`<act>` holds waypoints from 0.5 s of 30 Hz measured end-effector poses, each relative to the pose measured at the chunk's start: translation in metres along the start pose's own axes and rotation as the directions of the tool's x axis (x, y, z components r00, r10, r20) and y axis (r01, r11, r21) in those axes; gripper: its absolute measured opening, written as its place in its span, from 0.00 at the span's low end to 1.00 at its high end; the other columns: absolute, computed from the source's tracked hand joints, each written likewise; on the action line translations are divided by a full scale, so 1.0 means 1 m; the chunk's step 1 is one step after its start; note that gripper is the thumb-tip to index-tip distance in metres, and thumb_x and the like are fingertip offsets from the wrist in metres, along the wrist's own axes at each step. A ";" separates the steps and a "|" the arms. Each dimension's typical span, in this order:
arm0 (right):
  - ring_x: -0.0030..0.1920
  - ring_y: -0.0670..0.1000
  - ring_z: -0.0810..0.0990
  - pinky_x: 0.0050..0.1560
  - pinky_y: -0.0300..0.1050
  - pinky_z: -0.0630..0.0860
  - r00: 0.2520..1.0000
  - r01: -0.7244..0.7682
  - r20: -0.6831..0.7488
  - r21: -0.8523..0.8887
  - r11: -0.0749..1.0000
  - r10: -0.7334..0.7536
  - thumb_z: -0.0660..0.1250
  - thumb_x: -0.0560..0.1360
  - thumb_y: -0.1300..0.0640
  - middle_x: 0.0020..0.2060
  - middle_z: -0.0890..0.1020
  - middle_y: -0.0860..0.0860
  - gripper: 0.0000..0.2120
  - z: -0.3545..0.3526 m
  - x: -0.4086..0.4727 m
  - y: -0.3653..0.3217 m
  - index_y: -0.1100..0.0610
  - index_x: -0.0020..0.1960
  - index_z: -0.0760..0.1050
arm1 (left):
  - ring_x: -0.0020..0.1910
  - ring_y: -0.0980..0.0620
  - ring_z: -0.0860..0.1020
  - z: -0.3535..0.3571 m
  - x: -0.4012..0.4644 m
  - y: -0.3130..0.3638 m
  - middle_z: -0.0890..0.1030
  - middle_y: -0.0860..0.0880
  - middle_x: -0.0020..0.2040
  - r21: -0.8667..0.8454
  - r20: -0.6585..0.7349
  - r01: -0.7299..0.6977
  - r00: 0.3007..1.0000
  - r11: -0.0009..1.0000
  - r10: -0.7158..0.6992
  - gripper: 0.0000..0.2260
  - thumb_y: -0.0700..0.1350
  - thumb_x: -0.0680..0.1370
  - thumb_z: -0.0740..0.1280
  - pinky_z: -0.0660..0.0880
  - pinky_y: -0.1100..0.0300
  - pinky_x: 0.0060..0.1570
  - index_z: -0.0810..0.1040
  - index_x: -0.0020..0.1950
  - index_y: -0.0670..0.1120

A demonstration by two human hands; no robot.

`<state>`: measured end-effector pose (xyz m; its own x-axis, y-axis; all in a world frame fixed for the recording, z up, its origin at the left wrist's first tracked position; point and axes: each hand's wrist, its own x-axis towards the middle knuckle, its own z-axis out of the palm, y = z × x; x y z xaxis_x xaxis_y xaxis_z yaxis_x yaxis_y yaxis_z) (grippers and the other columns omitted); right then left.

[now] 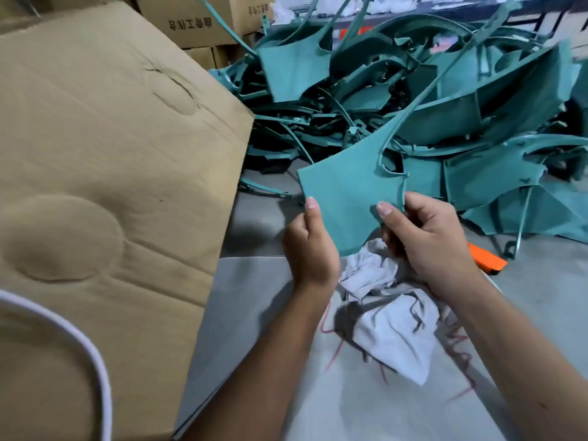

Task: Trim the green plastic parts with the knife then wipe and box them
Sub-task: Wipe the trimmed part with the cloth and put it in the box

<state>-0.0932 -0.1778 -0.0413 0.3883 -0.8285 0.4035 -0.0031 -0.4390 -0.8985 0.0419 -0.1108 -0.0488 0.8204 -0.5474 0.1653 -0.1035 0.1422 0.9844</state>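
Holding green plastic part up over white rag: left hand pinches its left edge, thumb on face; right hand grips right edge. Green pile behind, orange knife beside right wrist, cardboard box at left.

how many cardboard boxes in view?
4 at least. Big box fills the left foreground; printed box top centre-left; another printed box to its right; smaller box stacked below them. More may sit hidden behind the big box and the green parts pile.
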 end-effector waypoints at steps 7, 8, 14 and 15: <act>0.24 0.54 0.76 0.22 0.41 0.68 0.991 0.083 -0.121 0.236 0.968 -0.055 0.66 0.81 0.53 0.30 0.81 0.55 0.09 0.011 0.049 -0.092 0.55 0.45 0.79 | 0.32 0.49 0.79 -0.024 0.023 0.090 0.82 0.51 0.38 -0.049 -0.081 -0.199 0.978 0.979 0.194 0.17 0.57 0.84 0.52 0.75 0.53 0.31 0.74 0.46 0.49; 0.23 0.51 0.75 0.21 0.39 0.66 0.992 0.091 -0.107 0.259 0.962 -0.065 0.66 0.80 0.54 0.29 0.80 0.53 0.07 0.018 0.060 -0.108 0.56 0.46 0.78 | 0.33 0.49 0.79 -0.032 0.028 0.098 0.83 0.52 0.41 -0.004 -0.136 -0.277 0.952 0.961 0.274 0.16 0.57 0.83 0.52 0.76 0.50 0.33 0.74 0.49 0.49; 0.21 0.45 0.69 0.18 0.34 0.59 0.962 -0.123 0.274 0.456 0.882 -0.008 0.65 0.83 0.62 0.21 0.75 0.47 0.15 0.095 0.101 -0.213 0.54 0.38 0.72 | 0.41 0.47 0.78 -0.074 0.026 0.095 0.79 0.47 0.45 -0.008 -0.394 -0.359 0.859 0.933 0.327 0.03 0.41 0.84 0.59 0.78 0.41 0.42 0.72 0.54 0.44; 0.21 0.44 0.69 0.18 0.33 0.59 0.936 -0.179 0.353 0.458 0.871 0.006 0.65 0.83 0.62 0.21 0.74 0.47 0.14 0.110 0.104 -0.223 0.55 0.39 0.72 | 0.42 0.48 0.78 -0.076 0.026 0.089 0.79 0.48 0.46 -0.028 -0.425 -0.298 0.867 0.954 0.259 0.03 0.39 0.84 0.60 0.78 0.42 0.45 0.73 0.56 0.44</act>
<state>0.0494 -0.1280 0.1818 0.6887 -0.6550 0.3108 0.3496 -0.0755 -0.9339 0.0969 -0.0497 0.0388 0.9238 -0.0873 0.3727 -0.3279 0.3219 0.8882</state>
